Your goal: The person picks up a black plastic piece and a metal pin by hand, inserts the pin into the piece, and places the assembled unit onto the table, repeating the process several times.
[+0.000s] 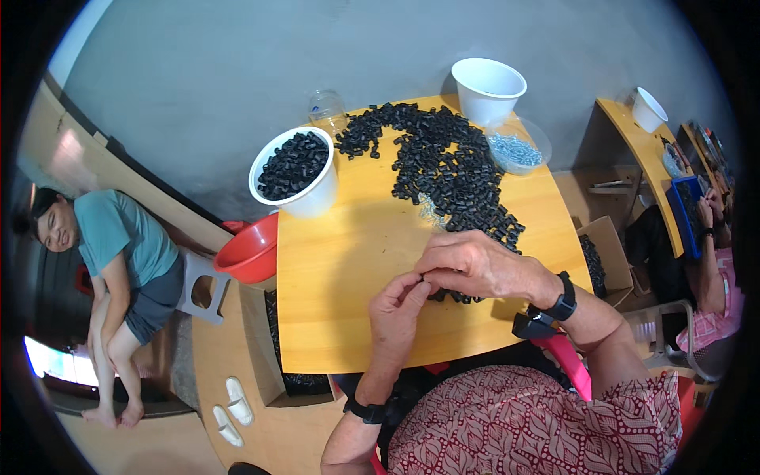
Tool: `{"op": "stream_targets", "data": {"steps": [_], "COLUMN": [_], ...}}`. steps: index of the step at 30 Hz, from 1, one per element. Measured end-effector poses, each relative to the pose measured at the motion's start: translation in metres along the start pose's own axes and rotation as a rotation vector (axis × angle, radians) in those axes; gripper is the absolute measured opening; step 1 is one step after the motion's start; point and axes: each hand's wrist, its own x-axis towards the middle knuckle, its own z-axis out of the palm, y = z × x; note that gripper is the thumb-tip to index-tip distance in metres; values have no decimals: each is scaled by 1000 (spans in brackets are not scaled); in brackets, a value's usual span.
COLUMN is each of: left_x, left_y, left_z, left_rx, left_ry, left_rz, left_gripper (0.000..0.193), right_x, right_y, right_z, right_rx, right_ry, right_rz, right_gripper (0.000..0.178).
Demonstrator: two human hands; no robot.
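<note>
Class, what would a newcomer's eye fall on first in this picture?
A sprawl of small black plastic pieces across the smooth yellow table stands out first. A round white plastic bucket holds more at the table's far left; nearer, the left hand and right hand meet.

1. Head view, left one of a fisheye pair: looks steeply down from above the patterned garment [522, 419], upright.
2. Faces the yellow table [356, 317], grey wall [237, 55] beyond; left hand [396, 321] and right hand [483, 265] close, near centre.
3. Very wide: black rim, bent edges, seated person [127, 253] far left, side table [653, 162] right.
</note>
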Motion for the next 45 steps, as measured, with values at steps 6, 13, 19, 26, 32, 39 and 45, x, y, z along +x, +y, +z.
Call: {"op": "stream_targets", "data": {"steps": [6,13,19,26,32,39,45], "left_x": [-1,2,1,3,0,-4,-4], "left_y": [9,3,6,13,16,14,6], "left_z": [1,7,2,5,8,11,9], "left_rx": [-39,-44,-176,-148,-95,-118,-124], "left_ry": [21,23,118,123,109,97,101], "left_rz": [41,5,-18,10,56,94,113], "left_gripper": [22,23,21,19,20,20,21], "right_x": [5,1,23,5,-2,-10,-13], "right_y": [-15,-19,0,0,-11,-17,-19], "right_z": [-1,-2,-1,9,15,17,22], "right_rx": [-172,-176,483,648,528,273,-63], "right_ry": [77,19,240,229,232,225,255], "right_rz": [-86,88,611,533,424,335,102], "right_gripper": [12,14,13,16,12,11,14]}}
